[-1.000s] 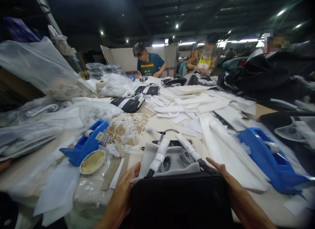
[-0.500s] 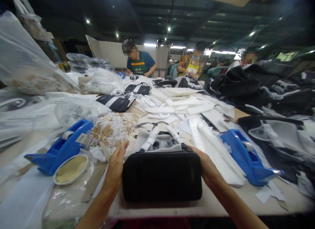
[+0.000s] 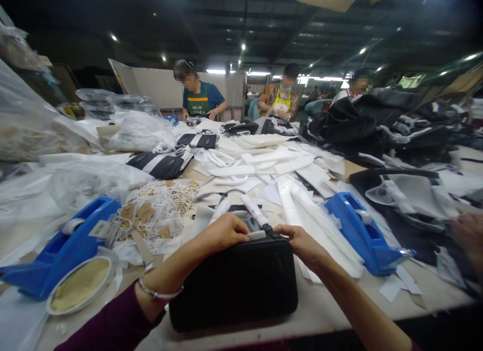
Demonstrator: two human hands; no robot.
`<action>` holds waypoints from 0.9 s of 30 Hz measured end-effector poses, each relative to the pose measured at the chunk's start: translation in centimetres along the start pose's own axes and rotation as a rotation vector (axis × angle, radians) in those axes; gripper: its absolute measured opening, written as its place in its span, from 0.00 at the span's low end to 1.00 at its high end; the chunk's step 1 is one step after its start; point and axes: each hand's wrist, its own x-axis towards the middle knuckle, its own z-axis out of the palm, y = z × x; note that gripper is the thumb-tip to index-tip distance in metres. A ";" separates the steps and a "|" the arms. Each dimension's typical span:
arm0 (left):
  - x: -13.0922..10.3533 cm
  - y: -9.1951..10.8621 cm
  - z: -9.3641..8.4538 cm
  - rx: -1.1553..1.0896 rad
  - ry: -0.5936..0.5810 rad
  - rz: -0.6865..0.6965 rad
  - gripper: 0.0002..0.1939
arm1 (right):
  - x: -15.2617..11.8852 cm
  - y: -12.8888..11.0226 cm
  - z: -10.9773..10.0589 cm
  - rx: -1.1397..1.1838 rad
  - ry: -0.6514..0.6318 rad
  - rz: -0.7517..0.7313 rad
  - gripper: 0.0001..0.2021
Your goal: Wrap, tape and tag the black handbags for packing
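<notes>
A black handbag point(image 3: 234, 285) stands at the table's front edge, its plain side towards me and its handles point(image 3: 253, 210) wrapped in white padding. My left hand point(image 3: 226, 233) reaches over the top edge, thumb and fingers closed on the rim beside a small whitish strip point(image 3: 257, 235). At the top right corner, by the base of a handle, my right hand point(image 3: 302, 243) grips the bag with bent fingers; its fingertips are partly hidden. Grey-white lining material shows behind the rim, mostly covered by my left hand.
Blue tape dispensers point(image 3: 71, 245) point(image 3: 364, 233) stand on both sides. Stringed tags point(image 3: 151, 215), a round tub point(image 3: 81, 285), white padding sheets point(image 3: 279, 157) and black bags point(image 3: 350, 124) crowd the table. Co-workers point(image 3: 199, 97) stand opposite; a blurred hand point(image 3: 468, 235) shows at the right edge.
My left hand has moved from the bag's left side up and right onto its top rim. The right hand stays at the right corner. The bag now sits slightly tilted and farther left in view.
</notes>
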 end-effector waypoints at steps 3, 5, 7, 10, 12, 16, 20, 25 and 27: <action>0.4 -0.1 0.2 -0.052 -0.071 -0.024 0.11 | -0.1 0.8 0.6 0.084 0.099 -0.030 0.10; 0.6 0.0 0.4 -0.053 -0.099 -0.011 0.10 | -0.1 1.4 1.0 0.153 0.141 -0.045 0.11; 0.8 0.2 0.6 -0.035 -0.115 0.011 0.09 | 0.0 1.9 1.3 0.193 0.166 -0.074 0.10; 1.2 0.5 1.0 0.009 -0.130 0.017 0.09 | 0.0 2.2 1.7 0.223 0.184 -0.105 0.07; 1.4 0.6 1.2 0.049 -0.127 0.018 0.09 | -0.1 2.2 1.8 0.245 0.180 -0.110 0.07; 2.2 1.1 1.7 0.088 -0.110 0.025 0.10 | -0.1 2.1 2.3 0.353 0.179 -0.113 0.08; 3.3 1.7 2.3 0.168 -0.023 -0.004 0.08 | 0.1 2.5 2.7 0.438 0.214 -0.121 0.11; 3.7 1.6 2.4 0.251 -0.002 -0.049 0.07 | 0.3 2.4 1.8 0.338 0.127 -0.136 0.08; 3.6 1.3 2.2 0.239 -0.018 -0.027 0.11 | 0.5 1.9 0.7 0.252 0.009 -0.140 0.09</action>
